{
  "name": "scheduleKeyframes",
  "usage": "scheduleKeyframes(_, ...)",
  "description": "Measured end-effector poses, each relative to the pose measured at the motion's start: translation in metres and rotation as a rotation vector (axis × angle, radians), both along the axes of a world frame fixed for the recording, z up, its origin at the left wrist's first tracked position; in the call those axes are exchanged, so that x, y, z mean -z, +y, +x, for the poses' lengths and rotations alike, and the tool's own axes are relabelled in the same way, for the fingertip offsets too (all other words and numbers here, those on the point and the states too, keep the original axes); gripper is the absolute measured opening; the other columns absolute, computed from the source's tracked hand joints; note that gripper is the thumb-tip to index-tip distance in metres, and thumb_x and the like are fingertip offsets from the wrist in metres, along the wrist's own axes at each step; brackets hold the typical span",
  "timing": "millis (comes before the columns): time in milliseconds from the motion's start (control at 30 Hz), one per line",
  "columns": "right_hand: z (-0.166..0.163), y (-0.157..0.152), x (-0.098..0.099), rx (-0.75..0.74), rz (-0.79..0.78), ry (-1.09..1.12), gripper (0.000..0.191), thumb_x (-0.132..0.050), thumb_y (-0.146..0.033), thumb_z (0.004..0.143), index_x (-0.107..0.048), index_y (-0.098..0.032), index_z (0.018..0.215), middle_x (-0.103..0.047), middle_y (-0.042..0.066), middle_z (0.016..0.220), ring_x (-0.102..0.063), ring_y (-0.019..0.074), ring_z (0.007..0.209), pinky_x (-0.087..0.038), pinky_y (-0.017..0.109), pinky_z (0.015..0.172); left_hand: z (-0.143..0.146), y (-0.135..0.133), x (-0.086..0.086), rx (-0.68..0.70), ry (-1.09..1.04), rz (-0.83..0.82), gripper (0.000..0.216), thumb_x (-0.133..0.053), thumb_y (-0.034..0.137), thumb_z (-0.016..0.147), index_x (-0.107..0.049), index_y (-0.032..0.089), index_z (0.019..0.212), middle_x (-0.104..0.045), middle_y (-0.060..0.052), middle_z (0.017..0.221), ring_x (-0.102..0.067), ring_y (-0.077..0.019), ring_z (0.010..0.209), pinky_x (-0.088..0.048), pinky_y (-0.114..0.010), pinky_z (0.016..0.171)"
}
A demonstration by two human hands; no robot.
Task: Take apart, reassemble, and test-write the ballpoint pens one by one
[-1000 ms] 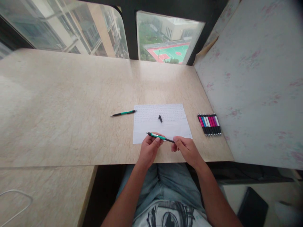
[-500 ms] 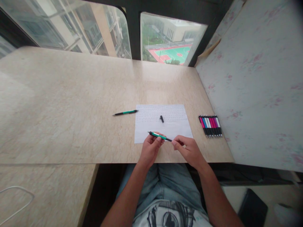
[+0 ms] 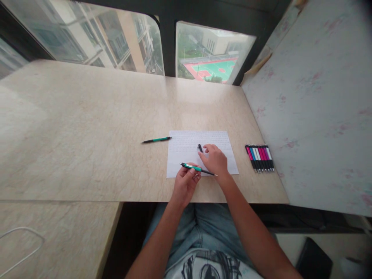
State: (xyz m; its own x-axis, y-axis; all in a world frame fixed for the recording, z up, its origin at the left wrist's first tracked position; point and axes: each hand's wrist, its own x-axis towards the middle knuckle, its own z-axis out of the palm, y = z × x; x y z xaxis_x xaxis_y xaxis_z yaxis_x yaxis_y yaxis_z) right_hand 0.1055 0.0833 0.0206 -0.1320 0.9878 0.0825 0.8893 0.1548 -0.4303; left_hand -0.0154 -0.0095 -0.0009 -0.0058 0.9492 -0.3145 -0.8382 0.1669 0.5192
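Note:
My left hand [image 3: 186,184] is closed round a green and black pen [image 3: 195,168], holding it level over the near edge of a white sheet of paper [image 3: 186,149] with faint writing. My right hand [image 3: 214,159] lies over the sheet, fingers spread, its fingertips at a small black pen part [image 3: 200,147] on the paper. A second green and black pen [image 3: 156,140] lies on the table just left of the sheet.
A row of several pens [image 3: 259,156] in pink, blue, white and black lies to the right of the sheet, near a pale wall panel [image 3: 314,108]. The beige marble table [image 3: 87,128] runs to windows at the back. A white cable [image 3: 20,248] lies on a lower surface at bottom left.
My right hand let go of the pen's tip end and moved forward over the paper to the small black part. My left hand kept the pen almost still.

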Motion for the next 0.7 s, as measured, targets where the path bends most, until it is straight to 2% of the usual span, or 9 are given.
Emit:
scheduleKeyframes(133, -0.010, 0.004, 0.007, 0.052, 0.012, -0.096, 0.028, -0.059, -0.042, 0.088, -0.065, -0.019, 0.102, -0.067, 0.014, 0.102, -0.062, 0.0250, 0.089, -0.044, 0.032, 0.066, 0.001, 0.001, -0.001, 0.009, -0.002, -0.006, 0.023, -0.081, 0.026, 0.073, -0.068, 0.017, 0.089, -0.071, -0.004, 0.088, -0.064, -0.0104, 0.074, -0.049, -0.024, 0.071)
scheduleKeyframes(267, 0.000, 0.005, 0.010, 0.094, 0.047, -0.023, 0.021, -0.054, -0.037, 0.090, -0.065, -0.019, 0.092, -0.068, 0.013, 0.096, -0.063, 0.0229, 0.083, -0.044, 0.032, 0.066, 0.001, 0.002, -0.002, 0.007, -0.001, -0.030, 0.022, -0.080, 0.027, 0.074, -0.067, 0.017, 0.089, -0.071, -0.004, 0.087, -0.064, -0.0107, 0.073, -0.050, -0.024, 0.071)
scheduleKeyframes(400, 0.024, -0.005, 0.008, 0.146, 0.050, 0.210, 0.017, -0.054, -0.032, 0.088, -0.064, -0.018, 0.088, -0.070, 0.009, 0.086, -0.064, 0.0213, 0.074, -0.047, 0.033, 0.068, 0.002, 0.002, 0.000, 0.006, 0.009, -0.029, 0.021, -0.079, 0.026, 0.075, -0.067, 0.017, 0.091, -0.071, -0.004, 0.087, -0.065, -0.0107, 0.074, -0.051, -0.023, 0.072)
scheduleKeyframes(467, 0.038, -0.018, 0.006, 0.138, -0.001, 0.406, 0.019, -0.058, -0.035, 0.086, -0.065, -0.018, 0.089, -0.071, 0.008, 0.082, -0.065, 0.0210, 0.073, -0.050, 0.032, 0.067, 0.002, 0.001, 0.000, 0.002, 0.020, -0.031, 0.021, -0.079, 0.025, 0.076, -0.068, 0.017, 0.092, -0.071, -0.004, 0.088, -0.065, -0.0110, 0.076, -0.051, -0.024, 0.073)
scheduleKeyframes(567, 0.059, -0.044, 0.000, 0.138, -0.101, 0.640, 0.026, -0.063, -0.039, 0.084, -0.066, -0.018, 0.099, -0.071, 0.008, 0.086, -0.067, 0.0208, 0.075, -0.053, 0.032, 0.067, 0.003, 0.001, -0.001, 0.000, 0.037, -0.038, 0.021, -0.079, 0.025, 0.075, -0.068, 0.017, 0.091, -0.071, -0.004, 0.088, -0.065, -0.0113, 0.077, -0.051, -0.025, 0.076)
scheduleKeyframes(700, 0.080, -0.078, -0.015, 0.123, -0.132, 0.730, 0.021, -0.064, -0.038, 0.085, -0.069, -0.019, 0.093, -0.071, 0.008, 0.090, -0.066, 0.0212, 0.082, -0.055, 0.032, 0.068, 0.003, 0.001, -0.002, 0.001, 0.060, -0.039, 0.020, -0.079, 0.025, 0.075, -0.068, 0.017, 0.090, -0.072, -0.004, 0.089, -0.065, -0.0112, 0.077, -0.051, -0.025, 0.078)
